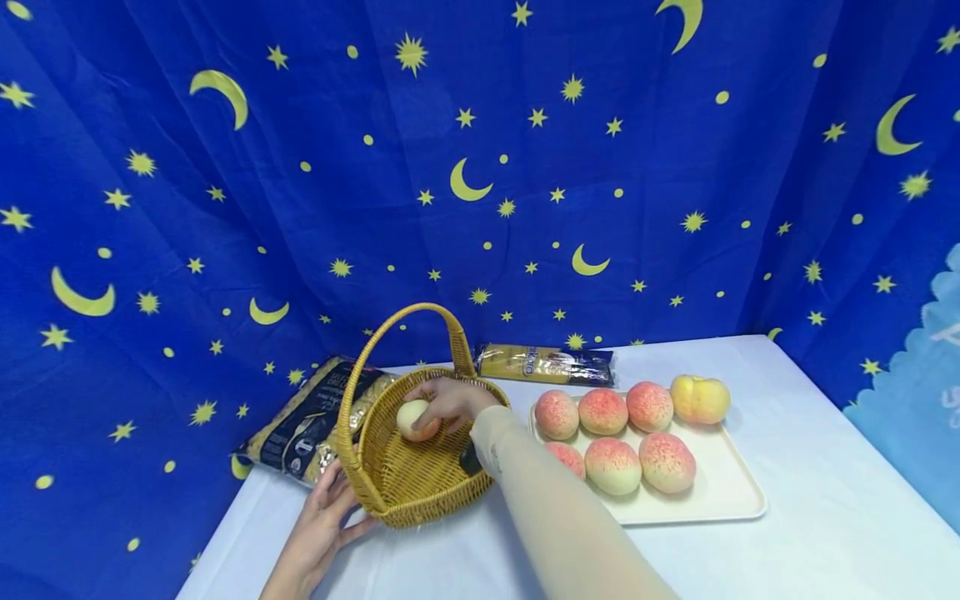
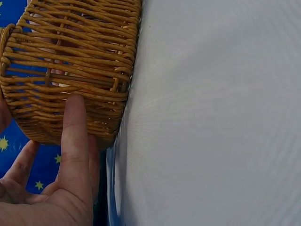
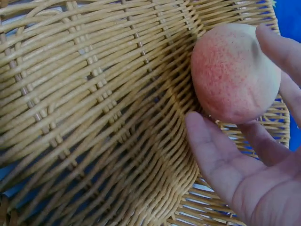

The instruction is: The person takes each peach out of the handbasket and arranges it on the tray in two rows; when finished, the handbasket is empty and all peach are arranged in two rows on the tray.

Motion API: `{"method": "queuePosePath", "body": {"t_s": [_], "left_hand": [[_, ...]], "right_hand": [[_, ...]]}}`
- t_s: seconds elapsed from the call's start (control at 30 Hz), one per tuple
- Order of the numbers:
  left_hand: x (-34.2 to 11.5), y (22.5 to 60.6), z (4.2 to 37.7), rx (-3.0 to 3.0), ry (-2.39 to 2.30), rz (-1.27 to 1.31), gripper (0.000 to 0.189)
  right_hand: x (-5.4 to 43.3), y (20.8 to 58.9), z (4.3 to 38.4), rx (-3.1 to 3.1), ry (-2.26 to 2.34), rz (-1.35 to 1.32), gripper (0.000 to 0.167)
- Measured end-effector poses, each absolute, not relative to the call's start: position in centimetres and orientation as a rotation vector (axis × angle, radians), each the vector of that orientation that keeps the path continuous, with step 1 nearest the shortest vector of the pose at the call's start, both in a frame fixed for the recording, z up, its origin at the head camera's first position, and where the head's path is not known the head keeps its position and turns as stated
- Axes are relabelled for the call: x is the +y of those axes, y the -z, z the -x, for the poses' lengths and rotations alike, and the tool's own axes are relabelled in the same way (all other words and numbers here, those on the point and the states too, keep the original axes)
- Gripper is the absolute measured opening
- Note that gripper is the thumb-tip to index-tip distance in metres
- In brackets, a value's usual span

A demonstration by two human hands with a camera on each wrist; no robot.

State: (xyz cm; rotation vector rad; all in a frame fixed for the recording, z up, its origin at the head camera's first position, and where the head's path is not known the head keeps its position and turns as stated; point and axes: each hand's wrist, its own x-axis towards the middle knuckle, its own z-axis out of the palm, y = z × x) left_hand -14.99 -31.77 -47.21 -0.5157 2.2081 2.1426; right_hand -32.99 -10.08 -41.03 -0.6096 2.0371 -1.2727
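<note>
A wicker basket (image 1: 427, 504) with a tall arched handle stands on the white table. Inside it, my right hand (image 1: 455, 401) holds a pale, pink-blushed peach (image 3: 235, 73) near the far left wall; fingers curve around the peach from two sides. In the right wrist view, the peach appears close against the woven wicker. My left hand (image 1: 324, 525) rests at the basket's near left side. One straight finger (image 2: 75, 141) lies against the weave in the left wrist view, while its other fingers reach partly out of sight behind the basket.
Right of the basket, a cream tray (image 1: 723, 483) carries several pink peaches (image 1: 667, 462) and a yellow, lobed fruit (image 1: 700, 400). A dark pasta bag (image 1: 300, 425) lies left of the basket. Another pasta packet (image 1: 543, 364) lies behind, near the blue star-patterned curtain (image 1: 525, 217).
</note>
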Motion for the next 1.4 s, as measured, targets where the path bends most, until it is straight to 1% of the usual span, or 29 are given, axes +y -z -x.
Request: {"method": "queuePosePath", "body": {"t_s": [0.17, 0.53, 0.8, 1.0, 1.4], "left_hand": [[-31.7, 47.1, 14.9, 2.211, -2.147, 0.503, 0.064], [-31.7, 47.2, 15.0, 2.203, -2.141, 0.513, 0.067], [-31.7, 47.2, 15.1, 2.203, -2.129, 0.521, 0.070], [-31.8, 47.1, 15.0, 2.199, -2.151, 0.475, 0.069], [-31.7, 46.9, 14.8, 2.204, -2.137, 0.491, 0.068]], "right_hand": [[-10.6, 40.9, 32.7, 2.060, 1.273, 0.612, 0.058], [-11.8, 40.6, 32.0, 2.155, 1.229, 0.559, 0.050], [-12.4, 40.6, 31.7, 2.277, 1.114, 0.593, 0.055], [-12.7, 39.9, 31.5, 2.369, 1.018, 0.608, 0.050], [-11.8, 39.7, 32.2, 2.274, 1.116, 0.557, 0.051]]}}
